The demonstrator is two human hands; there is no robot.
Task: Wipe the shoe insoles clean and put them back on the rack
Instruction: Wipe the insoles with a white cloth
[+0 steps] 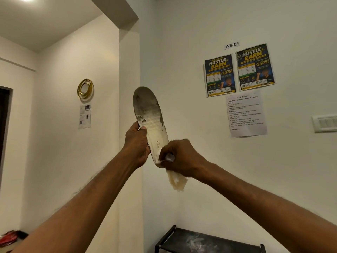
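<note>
A white shoe insole (pixel 149 114) with a grey, dirty toe end is held upright in front of the wall, toe up. My left hand (pixel 137 143) grips its lower left edge, thumb on the front face. My right hand (pixel 180 157) holds a crumpled pale wipe (pixel 176 181) against the heel end of the insole; part of the wipe hangs below the fist. The heel of the insole is hidden behind my right hand. The black shoe rack (pixel 209 241) stands below, at the bottom edge of the view.
Two dark posters (pixel 238 70) and a printed task sheet (pixel 246 114) hang on the wall to the right, with a switch plate (pixel 325 123) further right. A gold ring ornament (pixel 85 88) hangs on the left wall. Something red (pixel 9 238) lies on the floor at the bottom left.
</note>
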